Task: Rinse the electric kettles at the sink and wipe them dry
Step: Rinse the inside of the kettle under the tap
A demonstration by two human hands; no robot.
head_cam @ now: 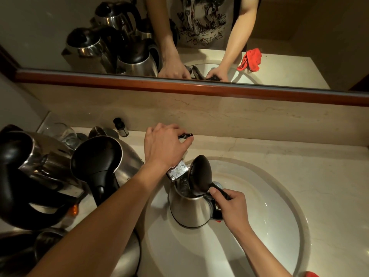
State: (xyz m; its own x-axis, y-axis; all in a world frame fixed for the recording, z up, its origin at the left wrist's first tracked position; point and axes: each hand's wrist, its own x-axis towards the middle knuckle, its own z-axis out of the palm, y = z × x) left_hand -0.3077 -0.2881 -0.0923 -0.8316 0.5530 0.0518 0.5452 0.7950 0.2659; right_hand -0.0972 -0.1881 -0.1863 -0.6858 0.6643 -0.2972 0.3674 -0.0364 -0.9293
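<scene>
Steel kettle [190,208] stands in the sink [279,196], lid up beneath the spout [177,170]. Right hand [229,206] grips its handle; left hand [165,145] curls round the tap lever [186,135]. Filling to rinse; swirling and emptying likely follow.

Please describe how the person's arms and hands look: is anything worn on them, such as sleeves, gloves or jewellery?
Both forearms are bare, with no sleeves reaching them. The left hand and right hand wear no gloves, and no rings, watch or bracelet show. In the mirror, the person wears a short-sleeved light T-shirt with a dark print.

Bare forearms [111,212]; printed T-shirt [201,21], mirrored
</scene>
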